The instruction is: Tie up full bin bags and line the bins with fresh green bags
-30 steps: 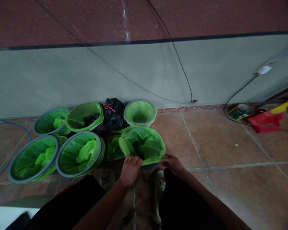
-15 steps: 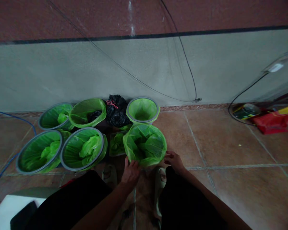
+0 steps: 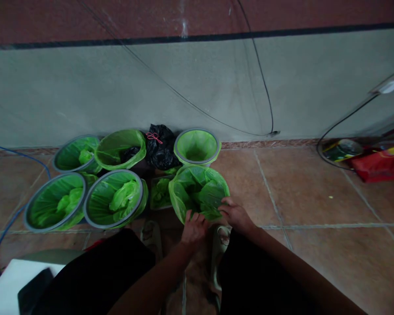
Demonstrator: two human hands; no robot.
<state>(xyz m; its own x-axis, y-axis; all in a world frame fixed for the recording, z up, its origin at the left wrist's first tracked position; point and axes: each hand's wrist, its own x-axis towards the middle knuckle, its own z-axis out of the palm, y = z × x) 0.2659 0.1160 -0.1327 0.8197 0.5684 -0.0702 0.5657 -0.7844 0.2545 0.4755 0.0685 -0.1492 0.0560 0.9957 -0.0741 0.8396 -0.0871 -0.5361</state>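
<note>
A translucent green trash bag [image 3: 177,197] lines the bin in front of my feet, its edge spread over the rim; no grey ring shows on it. At the near rim, my left hand [image 3: 194,229] has its fingers hooked over the bag's edge. My right hand [image 3: 238,216] pinches the same edge on the right side. Directly behind stands a bin with a grey ring [image 3: 197,160] over its green liner. To the left, a low container [image 3: 161,193] holds crumpled green bags.
Several green-lined bins [image 3: 114,199] stand at the left, most with grey rings. A knotted black bag [image 3: 162,151] leans by the wall. A blue hose [image 3: 9,223] runs along the far left. A red item [image 3: 377,166] and a can [image 3: 344,149] lie at the right.
My right hand has moved from beside the bin onto the bag's edge, which is now pulled inward there. My left hand has shifted right along the near rim.
</note>
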